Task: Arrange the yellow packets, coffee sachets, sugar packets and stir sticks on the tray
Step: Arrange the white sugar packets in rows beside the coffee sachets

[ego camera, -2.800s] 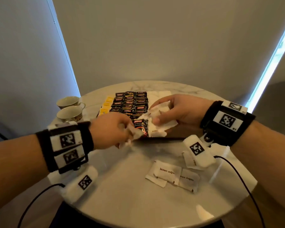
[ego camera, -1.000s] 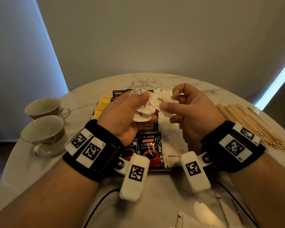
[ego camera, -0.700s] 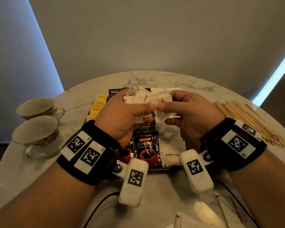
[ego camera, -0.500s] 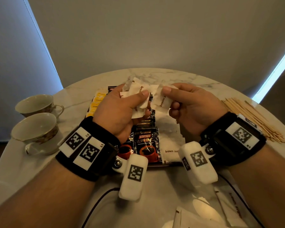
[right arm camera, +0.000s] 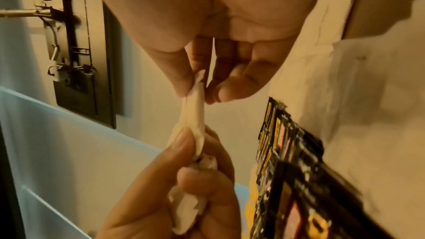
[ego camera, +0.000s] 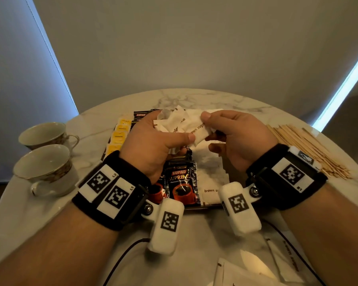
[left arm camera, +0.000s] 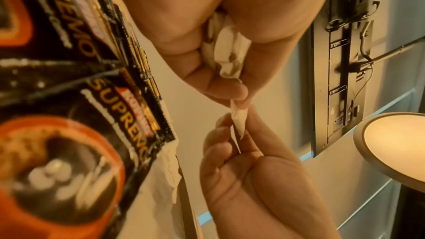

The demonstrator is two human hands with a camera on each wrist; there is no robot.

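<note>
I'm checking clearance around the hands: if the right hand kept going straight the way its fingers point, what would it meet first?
Most likely the left hand. The right hand points leftward across the tray, pinching a sugar packet whose other end the left hand also grips, so only that packet separates them.

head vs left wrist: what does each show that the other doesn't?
Head only: two teacups, yellow packets, stir sticks loose on the table, more sugar packets near the front edge.
Left wrist only: a wall panel with cables, a round lamp.
Both: left hand gripping a sugar packet bunch, right hand pinching one sugar packet, above coffee sachets.
</note>
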